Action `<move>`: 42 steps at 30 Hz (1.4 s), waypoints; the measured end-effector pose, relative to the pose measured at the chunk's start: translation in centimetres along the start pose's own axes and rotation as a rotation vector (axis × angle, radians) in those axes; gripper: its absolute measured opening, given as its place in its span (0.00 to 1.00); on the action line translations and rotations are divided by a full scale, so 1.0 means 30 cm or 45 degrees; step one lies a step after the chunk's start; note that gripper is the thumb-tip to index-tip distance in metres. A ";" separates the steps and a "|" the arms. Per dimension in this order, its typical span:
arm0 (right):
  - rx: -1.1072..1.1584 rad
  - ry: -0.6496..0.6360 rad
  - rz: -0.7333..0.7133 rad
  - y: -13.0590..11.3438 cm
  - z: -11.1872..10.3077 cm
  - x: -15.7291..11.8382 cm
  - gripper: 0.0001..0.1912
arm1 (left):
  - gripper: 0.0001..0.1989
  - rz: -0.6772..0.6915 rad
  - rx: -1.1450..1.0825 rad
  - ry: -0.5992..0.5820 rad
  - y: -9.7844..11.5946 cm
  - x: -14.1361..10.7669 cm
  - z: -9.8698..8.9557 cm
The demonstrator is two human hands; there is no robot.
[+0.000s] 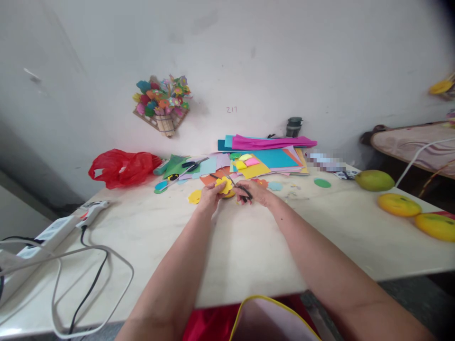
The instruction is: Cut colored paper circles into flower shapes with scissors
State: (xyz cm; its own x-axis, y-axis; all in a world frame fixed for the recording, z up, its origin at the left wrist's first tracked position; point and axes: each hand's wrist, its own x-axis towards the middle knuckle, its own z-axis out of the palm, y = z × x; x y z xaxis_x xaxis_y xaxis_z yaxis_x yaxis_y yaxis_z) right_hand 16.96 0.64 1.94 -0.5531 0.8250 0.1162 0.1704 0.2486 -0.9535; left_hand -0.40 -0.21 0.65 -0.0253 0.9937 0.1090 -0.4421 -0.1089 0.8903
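My left hand (211,195) pinches a yellow flower-shaped paper piece (224,185) above the middle of the table. Just right of it, my right hand (253,191) is closed on black-handled scissors (243,190), whose blades point up and left toward the yellow paper. Another yellow paper piece (194,196) lies left of my left hand. Behind my hands are an orange flower-shaped piece (262,183), a light blue piece (275,186) and stacked colored sheets (272,159).
A red plastic bag (122,168) and a second pair of scissors (192,165) lie at the back left. A power strip (53,234), glue gun (93,213) and loose cables occupy the left side. Green and yellow fruits (399,204) sit at the right. A magenta roll (273,141) lies by the wall.
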 end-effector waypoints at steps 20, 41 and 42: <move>-0.019 -0.018 0.044 0.005 0.014 0.007 0.15 | 0.12 -0.012 -0.093 0.036 -0.008 0.013 -0.008; -0.023 0.008 0.040 0.025 0.013 0.020 0.14 | 0.08 -0.073 -0.138 0.027 -0.008 0.010 0.001; -0.022 0.011 0.044 0.026 0.013 0.020 0.14 | 0.08 -0.077 -0.143 0.028 -0.008 0.009 0.002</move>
State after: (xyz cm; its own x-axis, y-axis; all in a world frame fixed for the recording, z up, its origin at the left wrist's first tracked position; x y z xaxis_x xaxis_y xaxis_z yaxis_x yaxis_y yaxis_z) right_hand 16.46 1.13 1.17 -0.5398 0.8374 0.0857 0.2036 0.2287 -0.9520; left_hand -0.26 0.09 0.50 -0.0146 0.9989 0.0456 -0.5411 -0.0462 0.8397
